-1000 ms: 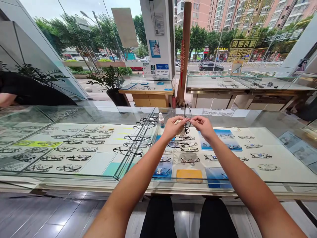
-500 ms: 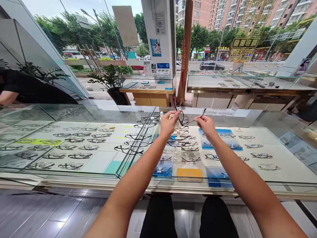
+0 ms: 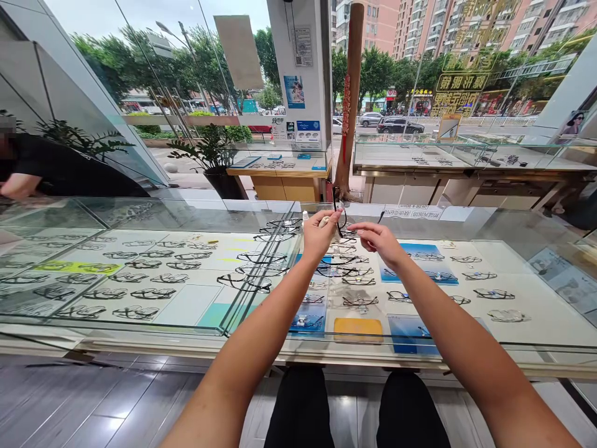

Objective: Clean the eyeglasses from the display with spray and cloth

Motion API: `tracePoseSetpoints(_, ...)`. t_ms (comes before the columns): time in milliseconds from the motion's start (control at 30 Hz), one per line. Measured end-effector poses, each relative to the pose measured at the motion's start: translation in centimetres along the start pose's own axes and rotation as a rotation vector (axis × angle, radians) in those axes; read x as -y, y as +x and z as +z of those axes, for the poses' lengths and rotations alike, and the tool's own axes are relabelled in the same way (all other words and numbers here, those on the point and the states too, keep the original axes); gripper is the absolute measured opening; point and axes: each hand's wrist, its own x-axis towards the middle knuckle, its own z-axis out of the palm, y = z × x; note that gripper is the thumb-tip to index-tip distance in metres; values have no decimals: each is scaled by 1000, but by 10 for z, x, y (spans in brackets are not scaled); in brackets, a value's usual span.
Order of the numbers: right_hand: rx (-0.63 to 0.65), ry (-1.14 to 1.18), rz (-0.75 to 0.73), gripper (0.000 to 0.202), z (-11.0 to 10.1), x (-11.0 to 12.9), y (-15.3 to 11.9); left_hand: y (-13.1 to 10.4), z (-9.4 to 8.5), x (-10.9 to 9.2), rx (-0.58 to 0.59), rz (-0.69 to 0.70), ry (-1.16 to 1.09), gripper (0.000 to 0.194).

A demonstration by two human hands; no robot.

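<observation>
In the head view, my left hand [image 3: 319, 235] is closed on a pair of dark-framed eyeglasses [image 3: 342, 230] above the glass counter. A small pale bit, too small to make out, shows among its fingers. My right hand [image 3: 377, 241] is at the frame's right side, index finger stretched toward the rim and the other fingers loosely bent. Whether that fingertip touches the rim cannot be made out. Beyond the right hand, a dark temple tip sticks up, and the hand covers the rest of that arm. A small white bottle [image 3: 305, 218] stands just behind my left hand.
Under the glass counter top [image 3: 466, 224] lie several rows of eyeglasses [image 3: 153, 294], blue display cards [image 3: 413, 254] and a yellow case [image 3: 358, 330]. At far left a person in a dark top [image 3: 60, 165] leans at the counter. A wooden post [image 3: 349, 99] rises behind it.
My right hand has let go of the temple tip and moved left and slightly down toward the rim. My left hand keeps its hold on the eyeglasses, nearly in place.
</observation>
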Motion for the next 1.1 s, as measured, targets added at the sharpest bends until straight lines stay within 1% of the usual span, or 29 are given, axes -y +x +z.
tracePoseSetpoints(100, 94, -37, -30, 63, 5, 1, -4, -3, 2, -3, 9, 22, 5, 47)
tracePoseSetpoints(167, 133, -44, -32, 75, 6, -2, -4, -4, 3, -4, 18, 40, 15, 45)
tracePoseSetpoints(300, 137, -33, -48, 83, 7, -7, -3, -4, 3, -4, 24, 52, 35, 45)
tracePoseSetpoints(433, 73, -47, -78, 87, 6, -7, -1, -3, 1, -4, 14, 46, 63, 46)
tracePoseSetpoints(533, -5, -60, -110, 89, 4, -4, 0, -4, 0, -3, 19, 38, 76, 47)
tracePoseSetpoints(633, -114, -72, -148, 90, 1, -2, 1, -5, 1, -1, 45, 15, 112, 48)
tracePoseSetpoints(800, -249, -99, -191, 84, -4, 0, 2, -7, 0, -1, 98, 57, 189, 44)
tracePoseSetpoints(967, -328, -84, -236, 84, -6, 0, 3, -9, -2, -3, 192, 60, 266, 39)
tracePoseSetpoints(1100, -362, -45, -258, 87, -6, 1, 2, -11, -2, -5, 212, 51, 288, 38)
